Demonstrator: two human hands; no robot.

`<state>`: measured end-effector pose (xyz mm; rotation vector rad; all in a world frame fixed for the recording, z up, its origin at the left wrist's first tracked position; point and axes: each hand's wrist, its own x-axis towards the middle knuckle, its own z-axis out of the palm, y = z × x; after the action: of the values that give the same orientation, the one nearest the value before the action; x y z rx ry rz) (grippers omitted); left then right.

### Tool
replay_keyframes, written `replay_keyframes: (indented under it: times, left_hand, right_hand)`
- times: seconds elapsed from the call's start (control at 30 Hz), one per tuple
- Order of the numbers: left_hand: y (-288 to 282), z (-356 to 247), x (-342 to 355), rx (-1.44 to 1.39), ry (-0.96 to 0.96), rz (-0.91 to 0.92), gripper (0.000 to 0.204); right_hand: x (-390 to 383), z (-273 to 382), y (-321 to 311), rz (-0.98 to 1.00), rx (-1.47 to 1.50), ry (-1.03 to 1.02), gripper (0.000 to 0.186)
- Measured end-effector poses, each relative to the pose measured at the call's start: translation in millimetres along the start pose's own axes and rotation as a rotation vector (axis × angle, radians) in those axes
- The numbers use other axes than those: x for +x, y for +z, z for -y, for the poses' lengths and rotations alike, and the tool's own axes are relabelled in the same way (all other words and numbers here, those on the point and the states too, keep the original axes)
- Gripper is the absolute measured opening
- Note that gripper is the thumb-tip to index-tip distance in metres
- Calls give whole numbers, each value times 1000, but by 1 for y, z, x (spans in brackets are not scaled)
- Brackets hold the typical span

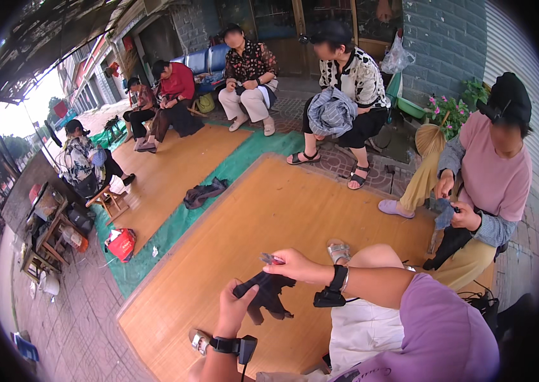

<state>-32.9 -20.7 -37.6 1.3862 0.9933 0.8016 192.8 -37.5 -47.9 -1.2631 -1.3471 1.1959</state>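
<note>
In the lower middle, my left hand grips one end of a ragged dark cloth piece between thumb and fingers. Just above and to the right, my right hand is closed on a small red-handled metal tool, likely snips, whose tip points up-left over the cloth. The cloth hangs between the two hands over an orange mat; whether the right fingers also touch it I cannot tell. Both wrists wear black strapped devices.
A nearby person at right handles greyish cloth. Several other people sit around the mats, one holding striped fabric. A green sheet, dark garment, red bag and wooden stools lie or stand ahead and left.
</note>
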Motion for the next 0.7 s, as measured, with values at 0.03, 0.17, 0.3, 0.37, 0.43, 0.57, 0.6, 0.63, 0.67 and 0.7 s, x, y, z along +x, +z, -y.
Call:
replay_keyframes:
  times: [0.03,0.17,0.3,0.37,0.43,0.57,0.6,0.63,0.67,0.7]
  left_hand:
    - [1,-1,-1,-36,-6,7,22]
    - [6,-24,-1,-211,-53,30,19]
    - [3,-30,5,-240,24,74,10]
    - [8,-29,-1,-241,-16,65,9]
    - [11,-24,5,-273,23,40,8]
    - [19,-37,8,-377,-108,-4,13]
    - [20,-37,7,-438,-88,-2,17]
    - [20,-35,7,-498,-68,0,20]
    - [20,-31,7,-493,-67,-10,20]
    - [20,-26,10,-484,-31,5,20]
  right_hand:
    - [0,6,0,-7,19,-25,32]
    - [-1,35,-8,-39,-69,-152,31]
    - [11,38,-6,12,-96,-145,26]
    - [13,34,-4,38,-118,-116,26]
    - [16,31,-4,18,-117,-139,26]
    - [16,21,-5,-44,-92,-135,29]
    - [13,24,-3,-52,-58,-127,28]
    - [11,27,-1,-43,-51,-131,28]
    - [9,29,0,20,93,-97,25]
    - [8,31,0,77,236,-60,23]
